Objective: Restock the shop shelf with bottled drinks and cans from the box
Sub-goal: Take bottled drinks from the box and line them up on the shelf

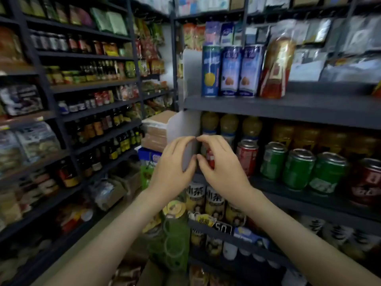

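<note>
Both forearms reach up and forward to the left end of the middle shelf [288,195]. The right hand [221,168] is narrowly curled, thumb and forefinger round a red can [210,157] standing at the shelf's end. The left hand [173,168] is curled likewise against the white side panel [185,124], forefinger tips touching. Whether the left hand grips anything cannot be told. Green cans [299,168] stand further right.

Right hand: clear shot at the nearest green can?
Likely yes: green can sits at the shelf front, open from the front; only a red can stands between it and the right hand.
</note>
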`<state>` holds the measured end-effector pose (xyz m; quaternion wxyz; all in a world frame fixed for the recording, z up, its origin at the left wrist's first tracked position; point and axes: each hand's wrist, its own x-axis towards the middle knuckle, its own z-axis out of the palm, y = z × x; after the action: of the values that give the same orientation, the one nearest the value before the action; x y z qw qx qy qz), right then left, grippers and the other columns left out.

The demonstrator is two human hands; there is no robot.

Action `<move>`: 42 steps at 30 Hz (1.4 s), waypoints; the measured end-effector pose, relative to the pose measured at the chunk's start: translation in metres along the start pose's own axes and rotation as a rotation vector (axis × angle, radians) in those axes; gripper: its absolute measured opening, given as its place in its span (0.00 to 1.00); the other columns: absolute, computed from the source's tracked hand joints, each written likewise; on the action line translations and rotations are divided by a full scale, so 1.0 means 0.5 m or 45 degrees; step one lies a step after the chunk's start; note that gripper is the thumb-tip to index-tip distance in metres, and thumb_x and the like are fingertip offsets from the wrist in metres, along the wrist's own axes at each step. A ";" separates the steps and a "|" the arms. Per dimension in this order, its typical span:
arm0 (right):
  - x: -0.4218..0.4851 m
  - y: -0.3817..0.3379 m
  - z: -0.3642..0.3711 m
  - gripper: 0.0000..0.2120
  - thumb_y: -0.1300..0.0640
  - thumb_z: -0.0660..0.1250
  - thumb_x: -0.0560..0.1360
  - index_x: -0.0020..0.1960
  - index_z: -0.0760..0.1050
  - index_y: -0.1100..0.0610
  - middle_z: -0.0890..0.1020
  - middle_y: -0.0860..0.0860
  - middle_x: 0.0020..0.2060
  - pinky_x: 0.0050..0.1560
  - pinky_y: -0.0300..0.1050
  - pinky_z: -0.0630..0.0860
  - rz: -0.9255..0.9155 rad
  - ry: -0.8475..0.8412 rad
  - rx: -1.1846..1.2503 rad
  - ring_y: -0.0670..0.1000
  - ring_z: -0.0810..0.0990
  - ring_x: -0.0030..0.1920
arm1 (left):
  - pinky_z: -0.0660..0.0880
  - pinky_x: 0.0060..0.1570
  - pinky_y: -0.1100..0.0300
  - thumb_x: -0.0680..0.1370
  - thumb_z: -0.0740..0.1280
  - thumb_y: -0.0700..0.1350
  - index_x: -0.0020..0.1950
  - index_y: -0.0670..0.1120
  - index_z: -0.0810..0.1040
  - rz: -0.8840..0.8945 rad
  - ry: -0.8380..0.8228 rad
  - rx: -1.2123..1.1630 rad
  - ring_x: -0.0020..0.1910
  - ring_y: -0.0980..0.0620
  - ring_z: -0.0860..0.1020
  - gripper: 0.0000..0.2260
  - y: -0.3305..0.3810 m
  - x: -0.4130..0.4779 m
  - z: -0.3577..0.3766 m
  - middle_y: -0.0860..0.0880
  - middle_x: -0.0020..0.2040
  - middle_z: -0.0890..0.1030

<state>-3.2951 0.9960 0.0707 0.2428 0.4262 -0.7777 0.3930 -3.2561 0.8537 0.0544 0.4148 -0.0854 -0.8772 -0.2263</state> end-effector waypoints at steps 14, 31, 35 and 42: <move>-0.316 -0.070 0.588 0.25 0.55 0.64 0.78 0.72 0.61 0.56 0.67 0.52 0.67 0.64 0.44 0.64 0.424 -1.014 0.124 0.53 0.65 0.69 | 0.61 0.67 0.57 0.79 0.63 0.45 0.72 0.45 0.65 -1.124 -0.583 0.323 0.70 0.46 0.65 0.22 -0.320 -0.682 -0.155 0.46 0.70 0.68; -0.608 0.096 1.406 0.32 0.53 0.56 0.81 0.78 0.43 0.54 0.65 0.51 0.72 0.62 0.34 0.62 0.515 -1.875 -0.197 0.46 0.69 0.66 | 0.80 0.41 0.50 0.68 0.70 0.39 0.64 0.44 0.76 -1.727 -1.140 0.288 0.50 0.40 0.81 0.23 -0.987 -1.247 -0.068 0.40 0.56 0.79; -0.732 0.142 1.581 0.35 0.54 0.61 0.79 0.77 0.42 0.49 0.61 0.54 0.74 0.62 0.45 0.68 0.749 -1.905 -0.021 0.55 0.68 0.69 | 0.72 0.60 0.50 0.78 0.63 0.41 0.77 0.51 0.58 -1.869 -1.177 0.276 0.66 0.42 0.69 0.29 -1.059 -1.371 0.075 0.42 0.71 0.66; -0.885 0.163 1.889 0.43 0.43 0.68 0.73 0.77 0.42 0.42 0.56 0.56 0.74 0.62 0.53 0.69 1.342 -1.599 0.317 0.59 0.62 0.71 | 0.65 0.70 0.48 0.80 0.61 0.44 0.78 0.55 0.45 -2.133 -0.967 0.210 0.74 0.44 0.58 0.33 -1.130 -1.539 0.262 0.47 0.78 0.52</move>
<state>-3.1755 0.4587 -0.8187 -0.5016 0.1697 -0.8173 0.2273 -3.0437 0.4452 -0.7923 -0.1952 0.5384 -0.7431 -0.3462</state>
